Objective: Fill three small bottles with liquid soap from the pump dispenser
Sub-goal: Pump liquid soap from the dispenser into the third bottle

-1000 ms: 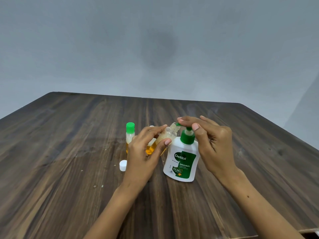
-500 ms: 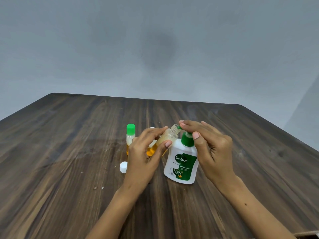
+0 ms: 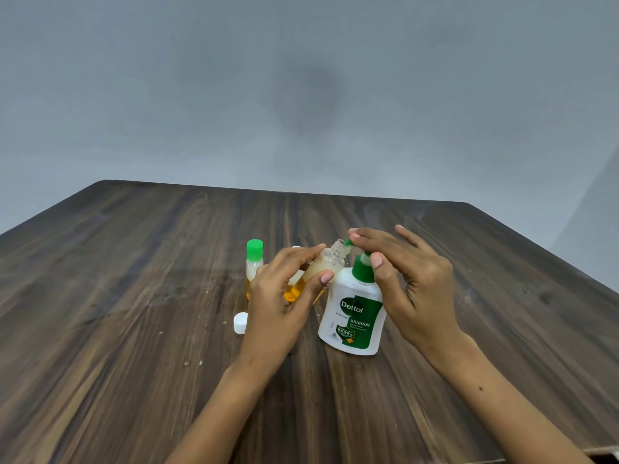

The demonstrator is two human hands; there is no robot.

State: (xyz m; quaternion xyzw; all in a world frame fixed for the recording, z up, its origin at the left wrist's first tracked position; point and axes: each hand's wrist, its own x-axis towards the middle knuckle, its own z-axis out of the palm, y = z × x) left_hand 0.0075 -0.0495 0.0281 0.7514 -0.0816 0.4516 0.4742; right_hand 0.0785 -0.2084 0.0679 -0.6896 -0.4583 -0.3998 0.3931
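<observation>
Left hand [image 3: 281, 303]: gripping a small open bottle [image 3: 326, 264] at frame centre, thumb and fingers curled round its body, tilting its neck toward the nozzle.
Right hand [image 3: 410, 283]: resting straight fingers atop the green pump head, thumb lying relaxed near the pump's collar.
Pump dispenser [image 3: 353, 316]: standing on the wooden table [image 3: 134, 329] right of centre (white body, green label).
Small open bottle: holding amber liquid low down, foam above.
Green-capped bottle [image 3: 254, 262]: standing upright left of centre, just beyond the left hand.
White cap [image 3: 240, 323]: lying on the tabletop beside the left hand's lower edge.
</observation>
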